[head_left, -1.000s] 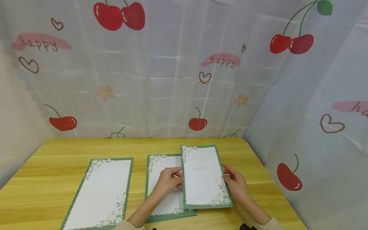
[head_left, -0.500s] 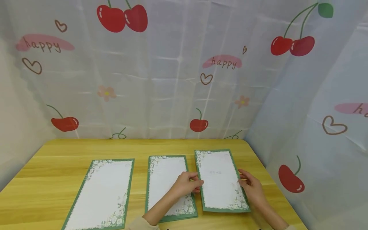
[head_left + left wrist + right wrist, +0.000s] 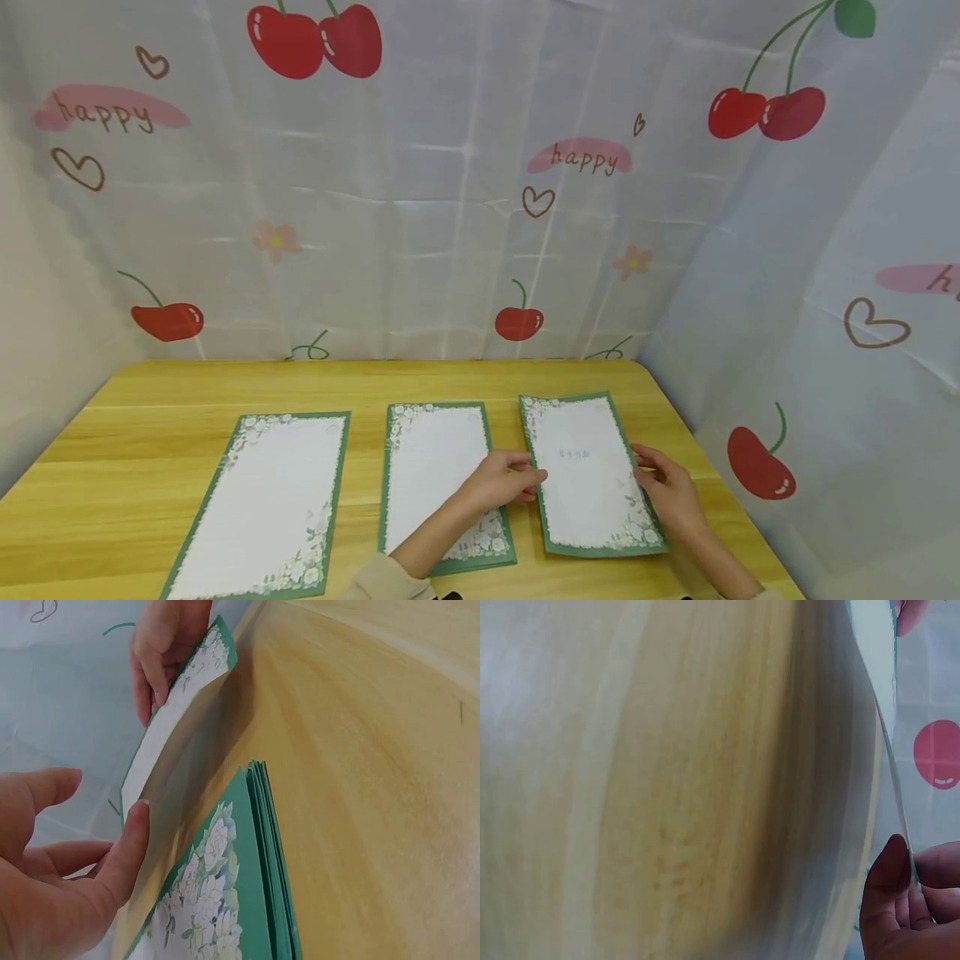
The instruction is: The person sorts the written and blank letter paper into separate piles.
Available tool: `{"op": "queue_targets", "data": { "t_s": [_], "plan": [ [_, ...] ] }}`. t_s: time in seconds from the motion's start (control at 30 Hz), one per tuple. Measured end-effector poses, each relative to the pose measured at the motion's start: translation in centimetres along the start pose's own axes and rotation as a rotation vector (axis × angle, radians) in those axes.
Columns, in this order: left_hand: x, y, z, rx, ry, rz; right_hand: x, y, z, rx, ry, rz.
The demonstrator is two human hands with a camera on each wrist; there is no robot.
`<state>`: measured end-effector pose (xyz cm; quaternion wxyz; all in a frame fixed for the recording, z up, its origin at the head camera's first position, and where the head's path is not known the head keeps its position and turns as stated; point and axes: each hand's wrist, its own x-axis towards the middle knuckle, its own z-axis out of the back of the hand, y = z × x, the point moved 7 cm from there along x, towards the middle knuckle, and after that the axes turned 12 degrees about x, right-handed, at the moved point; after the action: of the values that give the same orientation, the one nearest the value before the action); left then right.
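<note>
A green-bordered sheet of letter paper [image 3: 588, 492], with white flowers and a short line of blue writing, is held slightly bowed at the table's right. My left hand [image 3: 502, 481] pinches its left edge, thumb over the margin. My right hand [image 3: 669, 492] pinches the opposite edge; in the right wrist view, thumb and fingers [image 3: 889, 889] close on the thin rim. A stack of matching sheets [image 3: 435, 475] lies under my left forearm, its layered green edges [image 3: 274, 877] showing in the left wrist view. Another matching sheet [image 3: 258, 500] lies flat at the left.
The yellow wood-grain table [image 3: 150, 433] carries the sheets in a row. A white curtain [image 3: 435, 275] with cherries and the word "happy" stands behind it and runs along the right side.
Both hands have carried the written sheet to the right, off the stack, and slightly nearer. The stack and the left sheet stay in place.
</note>
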<state>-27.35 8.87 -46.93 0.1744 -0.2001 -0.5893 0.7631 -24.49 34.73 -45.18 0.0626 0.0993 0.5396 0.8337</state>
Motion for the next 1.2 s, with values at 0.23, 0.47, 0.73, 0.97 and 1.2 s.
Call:
{"op": "queue_targets", "data": {
  "t_s": [0.23, 0.47, 0.73, 0.97, 1.2],
  "plan": [
    [0.2, 0.3, -0.5, 0.016, 0.014, 0.030, 0.1, -0.5, -0.1, -0.019, 0.024, -0.022],
    [0.1, 0.2, -1.1, 0.075, 0.052, 0.019, 0.0, -1.0, -0.2, -0.050, 0.041, -0.065],
    [0.0, 0.4, -1.1, 0.102, 0.055, 0.040, 0.2, -1.8, -0.4, -0.162, 0.082, -0.137],
    [-0.1, 0.4, -1.2, 0.131, 0.058, 0.053, 0.2, -1.6, -0.5, -0.226, 0.100, -0.114],
    [0.3, 0.1, -1.1, 0.182, 0.066, 0.035, 0.3, -1.1, -0.4, -0.266, 0.114, -0.073]
  ]
}}
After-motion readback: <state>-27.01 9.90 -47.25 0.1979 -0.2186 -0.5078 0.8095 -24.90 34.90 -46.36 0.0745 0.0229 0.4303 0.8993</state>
